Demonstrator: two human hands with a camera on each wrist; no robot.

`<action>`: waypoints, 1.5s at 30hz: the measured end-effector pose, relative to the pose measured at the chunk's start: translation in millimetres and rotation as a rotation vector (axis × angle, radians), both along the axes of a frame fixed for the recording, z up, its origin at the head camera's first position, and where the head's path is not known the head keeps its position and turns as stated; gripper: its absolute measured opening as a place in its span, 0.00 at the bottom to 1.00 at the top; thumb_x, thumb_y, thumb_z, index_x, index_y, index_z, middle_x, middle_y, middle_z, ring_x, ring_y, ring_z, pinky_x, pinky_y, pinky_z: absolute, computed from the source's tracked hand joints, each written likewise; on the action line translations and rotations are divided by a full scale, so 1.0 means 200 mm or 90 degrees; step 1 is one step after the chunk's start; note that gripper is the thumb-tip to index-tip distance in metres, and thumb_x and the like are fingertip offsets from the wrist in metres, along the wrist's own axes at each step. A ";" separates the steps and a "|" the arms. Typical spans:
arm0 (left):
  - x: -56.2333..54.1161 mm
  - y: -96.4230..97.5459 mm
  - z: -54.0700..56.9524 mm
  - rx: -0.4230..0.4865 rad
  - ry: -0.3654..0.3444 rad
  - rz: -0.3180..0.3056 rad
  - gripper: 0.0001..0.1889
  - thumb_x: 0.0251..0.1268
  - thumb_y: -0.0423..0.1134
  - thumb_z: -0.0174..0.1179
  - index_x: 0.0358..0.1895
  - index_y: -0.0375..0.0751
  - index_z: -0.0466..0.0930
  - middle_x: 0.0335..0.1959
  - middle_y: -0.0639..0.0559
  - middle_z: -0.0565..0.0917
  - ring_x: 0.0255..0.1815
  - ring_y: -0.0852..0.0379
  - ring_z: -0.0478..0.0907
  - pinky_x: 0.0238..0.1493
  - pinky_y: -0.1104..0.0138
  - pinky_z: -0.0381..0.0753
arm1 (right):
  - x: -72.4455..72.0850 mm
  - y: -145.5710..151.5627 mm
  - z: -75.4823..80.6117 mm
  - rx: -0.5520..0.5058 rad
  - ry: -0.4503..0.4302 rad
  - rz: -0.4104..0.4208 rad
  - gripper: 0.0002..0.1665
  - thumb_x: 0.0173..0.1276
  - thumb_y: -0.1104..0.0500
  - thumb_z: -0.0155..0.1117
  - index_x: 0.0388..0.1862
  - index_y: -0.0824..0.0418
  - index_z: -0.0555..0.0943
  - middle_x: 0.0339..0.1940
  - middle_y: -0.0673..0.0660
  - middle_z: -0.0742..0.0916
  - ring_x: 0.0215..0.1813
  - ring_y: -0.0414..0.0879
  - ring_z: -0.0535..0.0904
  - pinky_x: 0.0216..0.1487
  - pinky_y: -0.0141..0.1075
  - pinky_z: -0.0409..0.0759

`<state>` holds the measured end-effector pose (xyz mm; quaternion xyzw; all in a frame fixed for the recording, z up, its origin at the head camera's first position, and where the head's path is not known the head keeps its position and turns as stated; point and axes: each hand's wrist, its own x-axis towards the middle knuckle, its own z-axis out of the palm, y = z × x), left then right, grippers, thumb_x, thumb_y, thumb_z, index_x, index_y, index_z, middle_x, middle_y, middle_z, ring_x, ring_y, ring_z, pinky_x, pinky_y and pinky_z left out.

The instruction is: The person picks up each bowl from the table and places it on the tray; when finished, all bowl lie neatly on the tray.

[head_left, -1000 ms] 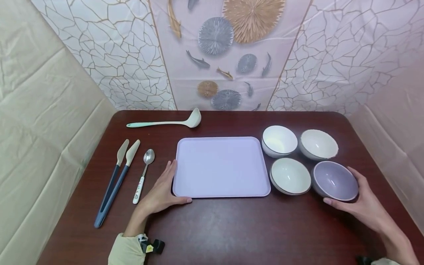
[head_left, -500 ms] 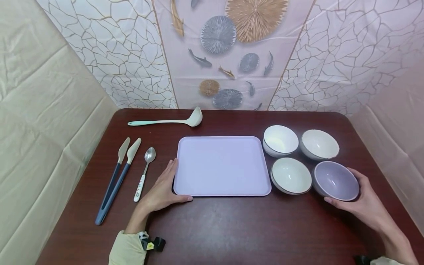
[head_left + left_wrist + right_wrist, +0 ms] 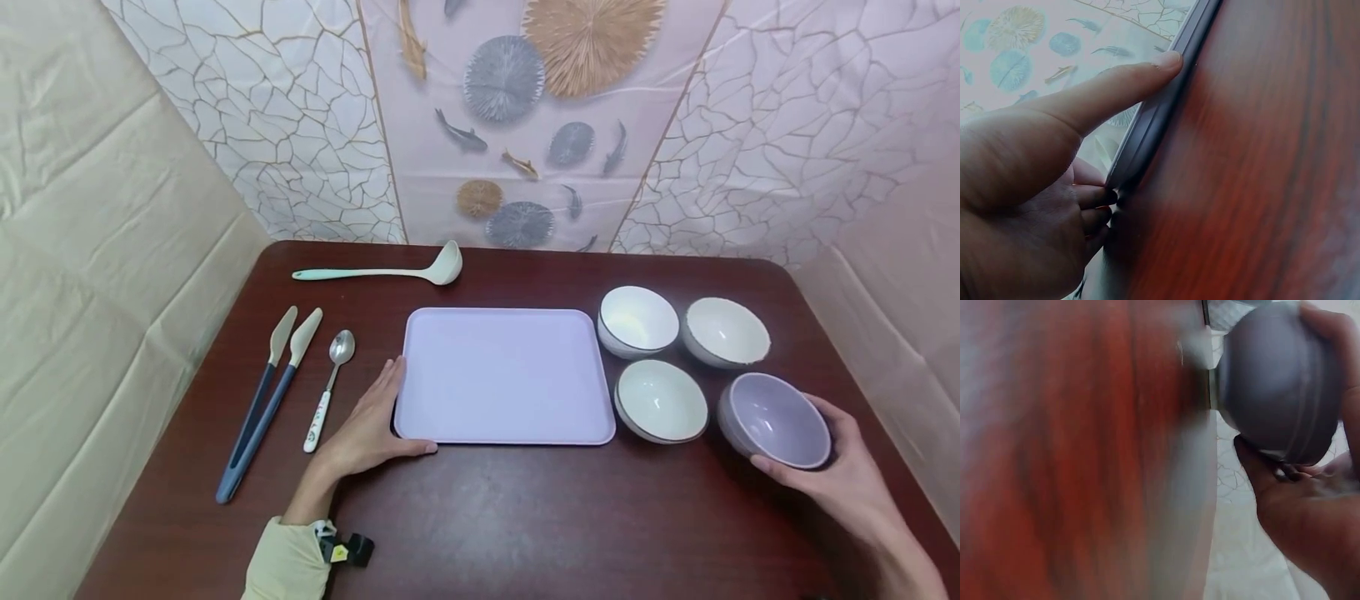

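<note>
Far left on the worktop (image 3: 510,517), it's the tongs (image 3: 266,417) first, blue-handled, legs parted, pale tips aimed at the back wall (image 3: 510,150). Just beside them lies the spoon (image 3: 319,417), bowl end away from the person, and along the back edge there's the ladle (image 3: 386,272), scoop to the right. Now the left hand (image 3: 363,433), fingers straight against the left edge of the lilac tray (image 3: 506,375), thumb stretched along its front edge, framing that near corner without clutching it. On to the crowded side: one white bowl (image 3: 638,321) sits close by the tray's far right corner, a second white bowl (image 3: 662,402) in front of it, and a third white bowl (image 3: 726,333) at back right. And here's the purple bowl (image 3: 776,421), front right, its right side gripped between the right hand's (image 3: 843,471) thumb and fingers! That front white bowl stands squarely between it and the tray, a narrow gap separating the two bowls. Whether the purple bowl's foot touches the worktop cannot be told.
</note>
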<state>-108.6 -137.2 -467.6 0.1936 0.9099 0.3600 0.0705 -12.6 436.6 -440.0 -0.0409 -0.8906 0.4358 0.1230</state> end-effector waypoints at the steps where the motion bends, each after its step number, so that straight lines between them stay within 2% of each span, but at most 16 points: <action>1: 0.00 0.00 0.00 0.000 0.002 -0.002 0.67 0.43 0.61 0.76 0.78 0.32 0.40 0.79 0.39 0.45 0.78 0.44 0.38 0.70 0.42 0.50 | 0.02 -0.01 0.02 -0.005 0.002 -0.004 0.57 0.48 0.75 0.76 0.75 0.54 0.60 0.59 0.45 0.74 0.52 0.31 0.71 0.48 0.18 0.65; 4: 0.00 -0.02 0.01 -0.001 0.007 -0.008 0.68 0.43 0.61 0.76 0.78 0.31 0.40 0.79 0.38 0.45 0.78 0.43 0.38 0.70 0.42 0.50 | 0.10 -0.07 0.11 -0.046 0.027 0.017 0.60 0.46 0.81 0.73 0.76 0.55 0.59 0.62 0.47 0.73 0.55 0.32 0.70 0.50 0.19 0.64; 7: -0.01 -0.05 0.03 0.001 0.012 -0.007 0.68 0.43 0.60 0.77 0.78 0.31 0.40 0.79 0.38 0.45 0.78 0.43 0.37 0.70 0.42 0.49 | 0.14 -0.21 0.23 -0.133 0.063 0.099 0.65 0.37 0.87 0.70 0.76 0.63 0.57 0.67 0.56 0.71 0.59 0.38 0.70 0.52 0.20 0.67; 9: -0.01 -0.06 0.05 0.003 0.014 -0.002 0.67 0.43 0.59 0.77 0.78 0.31 0.40 0.79 0.39 0.45 0.79 0.44 0.37 0.71 0.42 0.48 | 0.11 -0.36 0.31 -0.193 0.079 0.157 0.69 0.30 0.89 0.71 0.76 0.67 0.55 0.68 0.61 0.69 0.60 0.42 0.69 0.53 0.22 0.69; 12: -0.02 -0.08 0.05 0.003 0.017 0.003 0.67 0.43 0.58 0.77 0.78 0.31 0.40 0.79 0.39 0.45 0.79 0.44 0.37 0.71 0.42 0.47 | 0.03 -0.61 0.37 -0.209 0.083 0.218 0.73 0.25 0.86 0.76 0.76 0.66 0.56 0.69 0.63 0.69 0.61 0.45 0.70 0.54 0.24 0.71; 14: -0.03 -0.08 0.05 0.004 0.018 0.003 0.67 0.43 0.59 0.77 0.78 0.31 0.40 0.79 0.39 0.45 0.79 0.44 0.37 0.71 0.43 0.47 | -0.06 -0.79 0.37 -0.183 0.080 0.241 0.74 0.25 0.81 0.80 0.76 0.62 0.57 0.68 0.61 0.70 0.61 0.46 0.69 0.55 0.25 0.71; 18: -0.05 -0.07 0.02 0.009 0.021 0.003 0.67 0.43 0.60 0.77 0.78 0.31 0.39 0.79 0.39 0.45 0.79 0.45 0.36 0.72 0.45 0.45 | -0.28 -1.15 0.34 -0.192 0.061 0.280 0.70 0.31 0.73 0.85 0.75 0.58 0.59 0.66 0.58 0.72 0.62 0.49 0.70 0.58 0.31 0.70; 22: -0.06 -0.04 -0.01 0.015 0.027 0.000 0.68 0.43 0.60 0.77 0.78 0.32 0.39 0.79 0.40 0.45 0.79 0.47 0.36 0.73 0.47 0.44 | -0.47 -1.47 0.32 -0.224 0.026 0.267 0.64 0.36 0.69 0.86 0.71 0.64 0.58 0.65 0.61 0.73 0.62 0.54 0.71 0.63 0.44 0.68; 25: -0.07 -0.02 -0.03 0.014 0.032 -0.004 0.68 0.43 0.61 0.76 0.78 0.32 0.39 0.79 0.39 0.45 0.79 0.46 0.37 0.73 0.48 0.44 | -0.61 -1.62 0.29 -0.227 0.003 0.252 0.63 0.38 0.67 0.85 0.69 0.68 0.56 0.64 0.66 0.72 0.63 0.59 0.70 0.64 0.51 0.66; 28: -0.07 0.00 -0.04 0.013 0.035 -0.009 0.68 0.43 0.60 0.76 0.78 0.31 0.39 0.78 0.38 0.46 0.79 0.45 0.37 0.73 0.49 0.44 | -0.76 -1.69 0.14 -0.193 0.003 0.237 0.64 0.37 0.60 0.87 0.69 0.64 0.56 0.63 0.63 0.73 0.62 0.55 0.72 0.63 0.48 0.67; 31: -0.06 0.02 -0.04 0.010 0.036 -0.014 0.68 0.43 0.60 0.77 0.77 0.30 0.39 0.78 0.37 0.46 0.79 0.44 0.38 0.73 0.48 0.43 | -0.87 -1.73 0.01 -0.145 0.004 0.216 0.66 0.34 0.53 0.89 0.68 0.59 0.56 0.62 0.58 0.73 0.60 0.49 0.72 0.62 0.43 0.69; 32: -0.06 0.02 -0.03 0.009 0.037 -0.014 0.68 0.43 0.60 0.77 0.77 0.30 0.39 0.78 0.37 0.46 0.79 0.44 0.38 0.73 0.48 0.43 | -0.90 -1.73 -0.03 -0.128 0.004 0.208 0.67 0.33 0.50 0.89 0.68 0.57 0.57 0.61 0.57 0.73 0.60 0.47 0.73 0.61 0.42 0.69; 36: -0.05 0.01 -0.03 0.008 0.038 -0.013 0.68 0.43 0.60 0.77 0.77 0.30 0.39 0.78 0.37 0.46 0.79 0.44 0.38 0.73 0.48 0.43 | -0.95 -1.76 -0.06 -0.108 -0.004 0.195 0.67 0.32 0.49 0.89 0.68 0.57 0.56 0.61 0.59 0.73 0.60 0.49 0.73 0.61 0.43 0.68; 45: -0.03 -0.04 -0.04 0.013 0.040 -0.004 0.67 0.43 0.60 0.77 0.77 0.30 0.40 0.78 0.38 0.47 0.79 0.44 0.39 0.74 0.49 0.44 | -0.98 -1.83 -0.09 -0.095 -0.027 0.191 0.67 0.32 0.50 0.89 0.67 0.59 0.55 0.60 0.60 0.73 0.59 0.50 0.73 0.61 0.41 0.68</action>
